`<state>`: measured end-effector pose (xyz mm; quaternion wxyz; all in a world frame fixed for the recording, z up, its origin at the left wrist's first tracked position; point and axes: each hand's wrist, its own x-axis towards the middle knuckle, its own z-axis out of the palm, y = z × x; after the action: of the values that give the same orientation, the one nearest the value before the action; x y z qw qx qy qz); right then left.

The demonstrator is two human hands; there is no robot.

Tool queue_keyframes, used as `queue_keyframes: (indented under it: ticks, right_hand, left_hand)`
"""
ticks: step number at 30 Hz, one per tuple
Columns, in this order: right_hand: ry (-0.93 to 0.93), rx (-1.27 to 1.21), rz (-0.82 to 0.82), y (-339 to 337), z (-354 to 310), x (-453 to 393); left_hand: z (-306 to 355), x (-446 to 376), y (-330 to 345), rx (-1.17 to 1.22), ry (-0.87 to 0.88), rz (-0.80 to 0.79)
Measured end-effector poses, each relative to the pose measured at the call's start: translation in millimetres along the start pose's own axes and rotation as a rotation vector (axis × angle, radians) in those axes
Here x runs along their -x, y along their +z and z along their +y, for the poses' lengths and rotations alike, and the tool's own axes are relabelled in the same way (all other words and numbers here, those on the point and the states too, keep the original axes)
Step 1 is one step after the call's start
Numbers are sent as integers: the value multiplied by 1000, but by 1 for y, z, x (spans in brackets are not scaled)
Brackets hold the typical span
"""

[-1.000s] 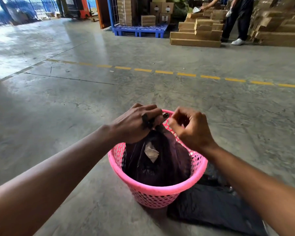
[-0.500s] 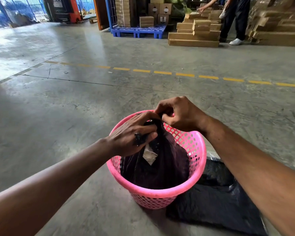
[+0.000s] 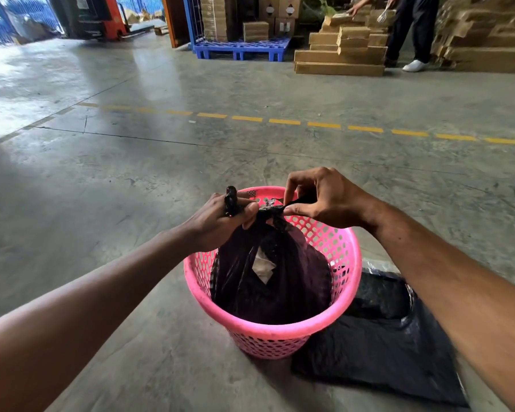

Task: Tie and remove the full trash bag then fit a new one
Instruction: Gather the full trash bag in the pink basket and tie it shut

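Full bag [image 3: 274,281] in pink bin [image 3: 344,248]; L hand [image 3: 220,221] & R hand [image 3: 324,200] each pinched tight on a bag-neck tail. Spare bag [image 3: 381,352] flat on floor [image 3: 161,173] beside bin.

My left grip [image 3: 220,221] and right grip [image 3: 324,200] have drawn apart, pulling the bag's [image 3: 274,281] twisted ends sideways into a knot above the basket [image 3: 344,248].

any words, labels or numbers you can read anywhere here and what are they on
None can be read.
Cardboard boxes at the back: dark diamond marks and small labels, too small to read.
Orange forklift: a pale sticker, too blurred to read.
Trash bag in the pink basket: a pale scrap shows through, no print visible.
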<state>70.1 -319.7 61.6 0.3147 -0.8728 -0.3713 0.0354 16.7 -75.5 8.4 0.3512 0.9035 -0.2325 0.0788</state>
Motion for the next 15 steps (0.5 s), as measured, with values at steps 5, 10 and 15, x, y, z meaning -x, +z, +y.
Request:
queue_keyframes:
  ticks: [5, 10, 15]
  right_hand:
    - [133, 50, -39, -1, 30, 8]
    - [308, 375, -122, 14, 69, 25]
    - [389, 474, -106, 18, 68, 26]
  left_hand:
    - [-20, 8, -1, -100, -283, -179]
    - [-11, 15, -1, -739, -500, -594]
    - [-10, 11, 1, -678, -650, -652]
